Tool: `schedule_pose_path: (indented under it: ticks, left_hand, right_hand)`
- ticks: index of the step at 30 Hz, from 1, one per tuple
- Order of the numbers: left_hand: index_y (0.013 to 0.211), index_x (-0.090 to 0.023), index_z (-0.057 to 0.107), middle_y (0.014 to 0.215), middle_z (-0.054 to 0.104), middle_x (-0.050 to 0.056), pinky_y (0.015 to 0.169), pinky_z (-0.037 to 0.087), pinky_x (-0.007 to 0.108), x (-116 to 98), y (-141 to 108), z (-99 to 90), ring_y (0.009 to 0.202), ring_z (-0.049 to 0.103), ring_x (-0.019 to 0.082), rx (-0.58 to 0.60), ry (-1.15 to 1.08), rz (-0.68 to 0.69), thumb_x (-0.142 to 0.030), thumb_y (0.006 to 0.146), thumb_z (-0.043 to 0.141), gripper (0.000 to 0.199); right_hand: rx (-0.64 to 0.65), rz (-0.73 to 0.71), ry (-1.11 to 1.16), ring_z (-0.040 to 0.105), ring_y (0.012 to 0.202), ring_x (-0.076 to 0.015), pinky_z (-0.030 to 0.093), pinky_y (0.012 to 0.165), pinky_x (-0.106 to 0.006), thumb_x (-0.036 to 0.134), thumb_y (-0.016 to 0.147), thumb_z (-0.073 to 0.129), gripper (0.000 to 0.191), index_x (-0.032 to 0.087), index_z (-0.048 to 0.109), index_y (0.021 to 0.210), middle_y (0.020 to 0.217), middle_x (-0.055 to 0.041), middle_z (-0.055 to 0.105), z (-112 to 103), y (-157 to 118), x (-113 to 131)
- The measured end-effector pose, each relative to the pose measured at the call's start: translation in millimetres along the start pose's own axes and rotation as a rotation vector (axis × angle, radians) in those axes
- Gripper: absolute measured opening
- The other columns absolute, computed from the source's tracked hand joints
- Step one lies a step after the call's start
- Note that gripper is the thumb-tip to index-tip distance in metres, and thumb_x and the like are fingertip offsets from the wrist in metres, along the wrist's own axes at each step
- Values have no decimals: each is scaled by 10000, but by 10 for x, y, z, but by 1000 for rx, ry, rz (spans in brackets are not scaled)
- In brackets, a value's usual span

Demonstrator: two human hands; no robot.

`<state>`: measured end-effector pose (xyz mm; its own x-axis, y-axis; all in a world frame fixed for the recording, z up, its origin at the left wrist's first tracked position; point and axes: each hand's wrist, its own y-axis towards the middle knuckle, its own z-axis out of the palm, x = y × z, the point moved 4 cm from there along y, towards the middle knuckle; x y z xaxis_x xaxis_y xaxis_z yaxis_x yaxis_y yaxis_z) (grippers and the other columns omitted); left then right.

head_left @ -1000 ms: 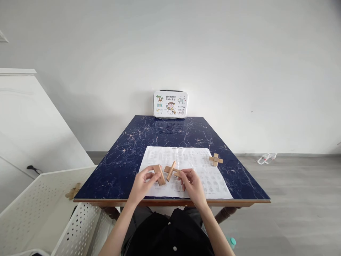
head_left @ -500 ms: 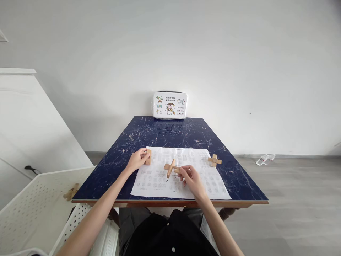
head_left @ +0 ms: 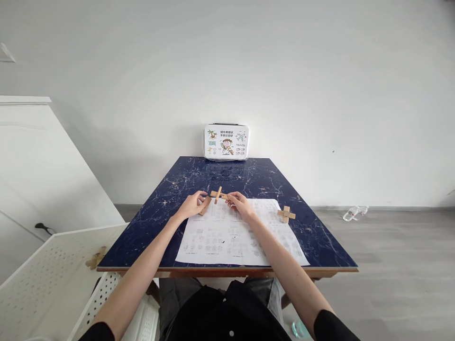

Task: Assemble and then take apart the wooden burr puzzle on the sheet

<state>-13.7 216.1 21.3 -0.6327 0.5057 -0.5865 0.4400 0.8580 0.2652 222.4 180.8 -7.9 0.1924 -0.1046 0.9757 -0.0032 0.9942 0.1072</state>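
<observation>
My left hand point(head_left: 192, 205) holds a wooden block point(head_left: 205, 207), my right hand point(head_left: 240, 203) crossed sticks point(head_left: 218, 195): likely light, stiff, best pinched near their ends.

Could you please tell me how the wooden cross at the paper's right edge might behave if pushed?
The wooden cross would probably feel stiff, being made of wood. Its spread, flat-sided arms should make it slide rather than roll. Its crossed pieces might shift apart.

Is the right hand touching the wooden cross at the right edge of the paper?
Apart. The head view shows a stretch of paper between the right hand and the wooden cross.
</observation>
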Motion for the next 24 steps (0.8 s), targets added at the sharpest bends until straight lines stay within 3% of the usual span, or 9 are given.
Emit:
schedule_pose_path:
  ticks: [5, 9, 13, 16, 20, 24]
  left_hand:
    - [1240, -216, 629, 886, 751, 51, 607, 498, 298, -62, -59, 98, 593, 662, 193, -28, 67, 68, -624, 925, 575, 518]
    - [1261, -223, 612, 1081, 689, 94, 770, 530, 340, -83, -132, 84, 839, 686, 242, -110, 109, 117, -583, 933, 584, 487]
    - [1313, -206, 555, 1212, 635, 131, 982, 502, 405, -110, -145, 68, 1113, 647, 283, -156, 89, 155, -462, 1022, 457, 401]
    - [1318, -199, 544, 1268, 628, 142, 1035, 475, 428, -137, -143, 61, 1186, 622, 286, -165, 54, 159, -435, 1066, 372, 385]
    - [1423, -218, 490, 1361, 619, 146, 1011, 493, 433, -205, -153, 76, 1209, 627, 292, -117, 1, 168, -513, 1027, 492, 494]
    - [1536, -256, 388, 1568, 480, 152, 1060, 480, 442, -300, -174, 122, 1325, 573, 320, -45, -38, 212, -574, 875, 717, 804]
  right_hand:
    - [21, -16, 11, 555, 585, -126, 380, 500, -241, 664, 707, 752, 505, 232, 585, 909, 729, 13, 661, -18, 8, -101]
    - [60, -19, -8, 544, 569, -124, 378, 499, -245, 648, 732, 747, 478, 230, 605, 914, 718, 14, 661, -28, -34, -104]
    - [92, -31, -28, 539, 568, -124, 377, 501, -246, 644, 744, 747, 466, 234, 613, 921, 721, 19, 665, -7, -48, -92]
    - [109, -44, -40, 540, 574, -126, 380, 505, -247, 646, 757, 740, 463, 236, 617, 934, 736, 17, 673, 2, -60, -83]
    - [133, -57, -58, 540, 570, -129, 379, 506, -251, 642, 768, 744, 455, 235, 626, 933, 730, 11, 681, 17, -77, -64]
    - [159, -71, -72, 545, 569, -133, 386, 509, -254, 646, 774, 749, 457, 235, 644, 946, 722, 10, 686, 36, -87, -41]
